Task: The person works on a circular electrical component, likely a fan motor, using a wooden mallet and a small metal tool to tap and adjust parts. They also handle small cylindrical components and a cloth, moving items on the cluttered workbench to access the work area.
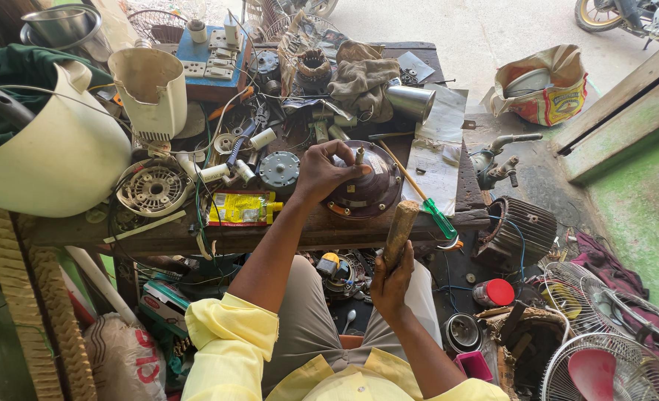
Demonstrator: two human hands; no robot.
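Nearest, my right hand is clenched round a wooden handle, long axis upright, tilted slightly right, just off the bench's near edge. Up-left of it, my left hand grips the round motor housing on the bench. Beyond, a steel cup lies tipped; contents unseen.

The round motor housing at frame centre looks like dark, dull metal. The stick below it is rough wood. The screwdriver handle is glossy green plastic; the workbench is worn, matt wood.
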